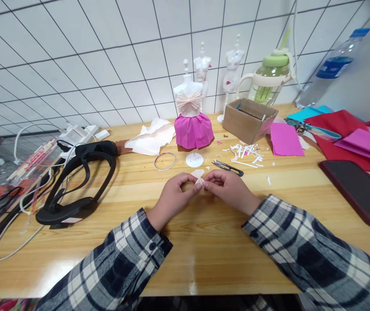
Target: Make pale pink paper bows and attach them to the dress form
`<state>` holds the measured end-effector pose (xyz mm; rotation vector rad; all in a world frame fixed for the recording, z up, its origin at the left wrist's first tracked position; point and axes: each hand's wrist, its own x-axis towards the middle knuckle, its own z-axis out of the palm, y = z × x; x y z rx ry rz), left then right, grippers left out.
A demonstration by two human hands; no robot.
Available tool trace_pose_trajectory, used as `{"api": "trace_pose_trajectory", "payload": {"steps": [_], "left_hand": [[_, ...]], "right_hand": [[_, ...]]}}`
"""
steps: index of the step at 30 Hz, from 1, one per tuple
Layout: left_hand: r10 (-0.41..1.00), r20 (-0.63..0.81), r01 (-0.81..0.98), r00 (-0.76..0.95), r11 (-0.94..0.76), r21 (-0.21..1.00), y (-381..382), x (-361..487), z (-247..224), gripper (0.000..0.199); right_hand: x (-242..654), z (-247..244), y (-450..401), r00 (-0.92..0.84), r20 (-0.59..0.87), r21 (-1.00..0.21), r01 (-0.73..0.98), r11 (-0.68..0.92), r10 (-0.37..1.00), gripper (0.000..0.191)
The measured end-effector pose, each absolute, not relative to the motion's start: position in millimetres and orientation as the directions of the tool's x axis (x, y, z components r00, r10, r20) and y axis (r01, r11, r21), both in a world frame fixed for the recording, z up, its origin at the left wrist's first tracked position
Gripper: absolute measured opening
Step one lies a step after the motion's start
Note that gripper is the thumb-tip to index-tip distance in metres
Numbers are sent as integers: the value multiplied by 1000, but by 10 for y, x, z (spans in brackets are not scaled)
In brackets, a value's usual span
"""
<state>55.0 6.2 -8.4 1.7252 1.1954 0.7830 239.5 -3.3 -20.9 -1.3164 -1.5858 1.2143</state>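
Between my two hands is a small cream paper fan point(198, 174), its pleats spread at the top and pinched at the lower end. My left hand point(185, 190) grips it from the left with thumb and fingertips. From the right, my right hand point(225, 188) pinches the same piece, the fingertips of both hands nearly meeting. Just beyond them stands a small white dress form point(188, 87) on a round base, wearing a pleated pale bow top point(189, 101) and a magenta paper skirt point(194, 131). Black thread snips point(228, 167) lie close to my right hand.
A bracelet-like ring point(165, 161) and crumpled cream paper point(152, 136) lie left of the form. White paper scraps point(245, 152), a cardboard box point(249, 121), magenta paper point(286, 139) and a phone point(359, 190) are rightward. A black headset strap point(81, 185) sits at left; a jug point(267, 82) stands behind.
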Motion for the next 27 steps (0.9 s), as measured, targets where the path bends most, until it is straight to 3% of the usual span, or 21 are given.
{"api": "trace_pose_trajectory", "payload": {"steps": [10,19,27], "left_hand": [[914,-21,286,405,-105,952,98,509,-87,19],[936,-3,434,353,-161,887,80,542,-119,23],[907,-39,369,419,-131,920,89,521,-120,24]], "right_hand": [[2406,-193,-28,-260,-101,-988,140,-66,960,19],[2387,-179,-33,-254,-103,-990,124,-73,962,25],[2400,-191,-15,-206,-183,-983,14,-184,961,24]]}}
